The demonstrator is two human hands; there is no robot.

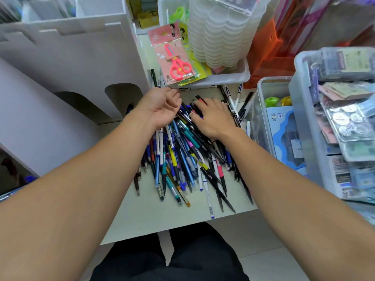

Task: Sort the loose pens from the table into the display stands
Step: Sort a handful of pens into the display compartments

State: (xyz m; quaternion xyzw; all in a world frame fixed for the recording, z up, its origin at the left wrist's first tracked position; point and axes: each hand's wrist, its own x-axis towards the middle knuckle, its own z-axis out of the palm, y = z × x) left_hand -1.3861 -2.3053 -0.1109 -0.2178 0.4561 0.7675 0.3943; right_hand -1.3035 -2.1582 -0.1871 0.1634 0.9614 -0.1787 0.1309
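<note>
Our right hand (213, 118) lies flat on the pens (182, 157), fingers spread; our left hand (162, 108), fingers loosely curled and empty, hovers at the pile's far-left edge, beside the stand (77, 63).

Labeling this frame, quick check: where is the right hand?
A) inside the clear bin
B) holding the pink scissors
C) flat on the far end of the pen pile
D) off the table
C: the right hand lies palm down, fingers spread, on the pen pile, near the left hand.
</note>
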